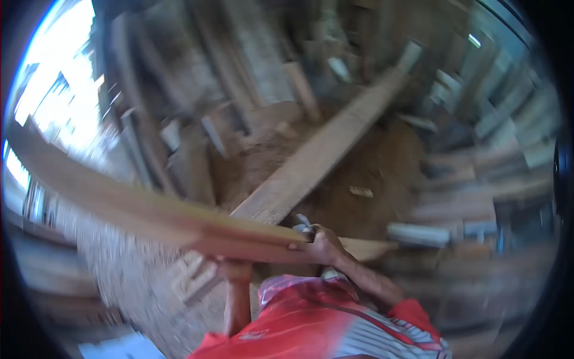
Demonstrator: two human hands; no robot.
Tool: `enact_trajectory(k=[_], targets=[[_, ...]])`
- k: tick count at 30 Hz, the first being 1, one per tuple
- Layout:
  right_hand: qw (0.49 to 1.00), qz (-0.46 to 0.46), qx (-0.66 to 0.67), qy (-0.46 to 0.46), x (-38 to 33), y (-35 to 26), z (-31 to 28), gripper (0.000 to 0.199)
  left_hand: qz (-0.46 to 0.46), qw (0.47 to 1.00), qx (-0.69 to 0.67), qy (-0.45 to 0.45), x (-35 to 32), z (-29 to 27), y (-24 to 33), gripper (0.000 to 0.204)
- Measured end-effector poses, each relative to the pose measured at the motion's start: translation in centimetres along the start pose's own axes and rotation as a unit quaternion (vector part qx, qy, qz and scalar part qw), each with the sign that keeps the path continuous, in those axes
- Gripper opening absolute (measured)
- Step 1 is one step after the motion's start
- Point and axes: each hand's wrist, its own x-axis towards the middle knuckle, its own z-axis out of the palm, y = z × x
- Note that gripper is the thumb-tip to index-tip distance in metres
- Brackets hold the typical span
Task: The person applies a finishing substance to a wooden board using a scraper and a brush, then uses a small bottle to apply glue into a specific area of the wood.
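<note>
A long wooden plank (149,218) lies across in front of my body, running from the far left to just past the middle. My left hand (235,269) grips its lower edge from beneath; the fingers are partly hidden and smeared. Around the plank's right end my right hand (326,245) is closed. By the right fingers a small pale, metallic-looking piece (304,226) sticks up, too blurred to name. Beyond the held plank, another long board (323,149) slants away to the upper right.
Many boards (239,54) lean at the back, blurred by motion. Stacked timber (472,197) fills the right side. A wood scrap (361,191) lies on the brown ground (382,161). Short wooden pieces (194,278) lie near my left forearm. Bright daylight enters at upper left.
</note>
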Motion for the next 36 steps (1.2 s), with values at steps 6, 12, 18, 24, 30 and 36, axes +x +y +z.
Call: enact_trajectory(k=[6, 12, 18, 24, 30, 36], targets=[[0.978, 0.072, -0.051, -0.19, 7.6, 9.3, -3.6, 0.074, 0.08, 0.978, -0.116, 0.155, 2.1, 7.9, -11.6, 0.099], [0.957, 0.084, -0.085, -0.263, 12.5, 13.3, -5.8, 0.075, 0.125, 0.956, -0.105, 0.245, 4.6, 7.7, -18.1, 0.101], [0.939, 0.058, -0.106, -0.323, 21.1, 16.2, -5.9, 0.074, 0.142, 0.938, -0.098, 0.301, 10.3, 7.1, -22.2, 0.105], [0.957, -0.111, -0.11, -0.244, 28.5, 19.7, -5.1, 0.076, 0.199, 0.936, -0.144, 0.252, 14.9, 7.4, -25.1, 0.101], [0.893, -0.013, -0.233, -0.385, 35.5, 17.4, -9.2, 0.084, 0.225, 0.892, -0.126, 0.372, 20.0, 10.8, -28.0, 0.107], [0.85, -0.066, -0.3, -0.428, 41.3, 19.8, -11.2, 0.088, 0.279, 0.871, -0.144, 0.378, 22.7, 13.9, -33.2, 0.109]])
